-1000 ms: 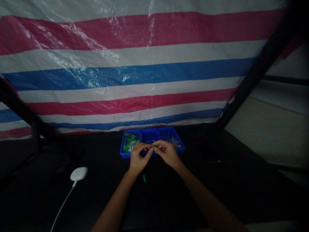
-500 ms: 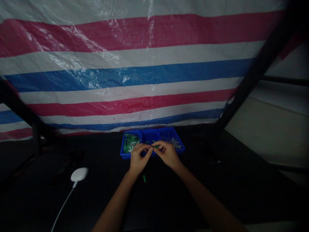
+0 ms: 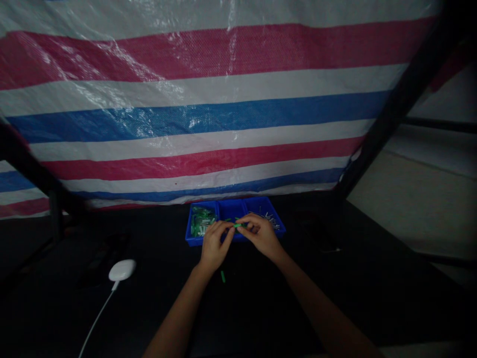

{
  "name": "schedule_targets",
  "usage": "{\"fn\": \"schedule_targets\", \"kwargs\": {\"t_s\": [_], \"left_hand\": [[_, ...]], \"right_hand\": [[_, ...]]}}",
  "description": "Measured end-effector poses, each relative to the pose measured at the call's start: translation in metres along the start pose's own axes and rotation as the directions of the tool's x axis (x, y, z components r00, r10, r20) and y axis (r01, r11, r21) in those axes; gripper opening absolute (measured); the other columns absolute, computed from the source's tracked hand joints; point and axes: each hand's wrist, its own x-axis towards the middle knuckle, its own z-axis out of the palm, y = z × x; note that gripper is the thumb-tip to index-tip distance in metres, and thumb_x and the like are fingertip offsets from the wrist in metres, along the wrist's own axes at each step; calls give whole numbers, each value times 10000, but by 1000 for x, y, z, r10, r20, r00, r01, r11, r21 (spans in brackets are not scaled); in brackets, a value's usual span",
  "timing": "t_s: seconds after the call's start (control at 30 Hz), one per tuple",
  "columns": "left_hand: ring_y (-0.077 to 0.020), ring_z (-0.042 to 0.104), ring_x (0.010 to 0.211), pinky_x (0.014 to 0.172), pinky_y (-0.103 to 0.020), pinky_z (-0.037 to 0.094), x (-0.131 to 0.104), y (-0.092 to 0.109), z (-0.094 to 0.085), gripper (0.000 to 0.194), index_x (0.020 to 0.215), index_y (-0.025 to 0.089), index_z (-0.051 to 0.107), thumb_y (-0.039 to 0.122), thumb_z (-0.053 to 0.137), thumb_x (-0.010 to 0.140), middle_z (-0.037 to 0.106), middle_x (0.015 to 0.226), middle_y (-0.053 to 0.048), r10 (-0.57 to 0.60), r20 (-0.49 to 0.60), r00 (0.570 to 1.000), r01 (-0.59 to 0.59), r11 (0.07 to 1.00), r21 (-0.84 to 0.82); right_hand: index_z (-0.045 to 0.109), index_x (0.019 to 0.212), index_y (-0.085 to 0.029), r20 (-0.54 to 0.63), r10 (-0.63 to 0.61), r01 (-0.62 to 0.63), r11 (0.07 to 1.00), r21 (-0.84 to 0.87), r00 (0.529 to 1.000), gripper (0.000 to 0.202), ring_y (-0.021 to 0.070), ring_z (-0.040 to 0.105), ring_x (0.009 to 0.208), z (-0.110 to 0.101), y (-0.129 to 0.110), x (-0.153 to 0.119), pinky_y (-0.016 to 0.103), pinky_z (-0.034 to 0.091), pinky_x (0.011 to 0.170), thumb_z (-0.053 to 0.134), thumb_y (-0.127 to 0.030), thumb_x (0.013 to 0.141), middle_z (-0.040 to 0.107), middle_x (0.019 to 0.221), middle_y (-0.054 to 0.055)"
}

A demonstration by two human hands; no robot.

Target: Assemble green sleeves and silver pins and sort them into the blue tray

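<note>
A small green plastic wall plug point(image 3: 237, 225) shows between my fingertips, above the front of the blue tray point(image 3: 194, 241). My left hand point(image 3: 215, 246) pinches its left end between thumb and forefinger. From the other side, my right hand point(image 3: 263, 239) closes thumb and fingers on it; its other fingers are curled. Silver screws point(image 3: 274, 220) lie in the tray's right compartment, partly behind my right hand. Green and pale pieces with clear plastic point(image 3: 202, 216) fill the left compartment. A few green pieces lie in the middle one. Another green plug point(image 3: 222, 276) rests on the table nearer me.
On the black table point(image 3: 164, 278) a white rounded device point(image 3: 122, 270) with a cable point(image 3: 96, 315) lies to the left. Dark flat objects lie at both sides, hard to make out. Behind the tray hangs a striped plastic sheet point(image 3: 208, 119) between dark slanted posts point(image 3: 387, 109).
The green plug between my fingertips is now more plainly visible. My right hand has shifted very slightly to the right; the tray and the loose plug stay in place.
</note>
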Motion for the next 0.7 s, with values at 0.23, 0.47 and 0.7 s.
{"fn": "schedule_targets", "kwargs": {"t_s": [0.23,0.47,0.7], "left_hand": [[-182,579,840,776,-338,418,0,-1,0,140,904,202,594,246,468,861,648,874,-40,10,23,1000,-11,999,46],[-179,575,840,786,-340,407,-1,-3,0,125,914,200,569,251,466,865,640,876,-35,13,48,999,-17,997,81],[-184,564,855,769,-330,410,-2,-4,0,137,924,196,569,253,459,866,636,892,-44,0,65,998,-5,996,90]], "right_hand": [[660,870,-165,20,72,-72,996,42,997,194,102,524,542,4,-2,-2,220,388,491,616,-293,730,656,757,35],[665,846,-164,1,52,-52,996,67,999,177,113,543,569,5,-5,-3,233,417,525,635,-281,717,661,767,42],[664,837,-177,0,27,-27,998,59,1000,164,106,534,560,5,-4,-3,232,423,526,642,-287,716,665,789,39]]}}
